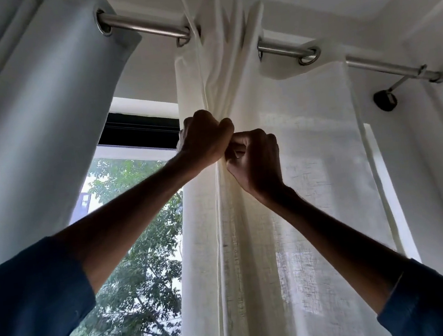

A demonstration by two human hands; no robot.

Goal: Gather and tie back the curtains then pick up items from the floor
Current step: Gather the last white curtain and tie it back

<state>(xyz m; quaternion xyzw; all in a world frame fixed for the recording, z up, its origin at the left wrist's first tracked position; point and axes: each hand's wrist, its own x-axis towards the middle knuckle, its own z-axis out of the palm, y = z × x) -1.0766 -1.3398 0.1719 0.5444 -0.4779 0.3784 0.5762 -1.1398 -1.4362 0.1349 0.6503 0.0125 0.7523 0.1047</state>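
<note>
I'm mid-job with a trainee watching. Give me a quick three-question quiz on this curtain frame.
1. True or false: the left hand and the right hand both grip gathered folds of the white curtain.
2. Multiple choice: in this view, the grey curtain hangs A) to the left of the white curtain, B) to its right, C) in a heap on the floor.
3. Fill in: both curtains hang by metal eyelets from a metal ____.

Key: 1 true; 2 A; 3 rod.
</note>
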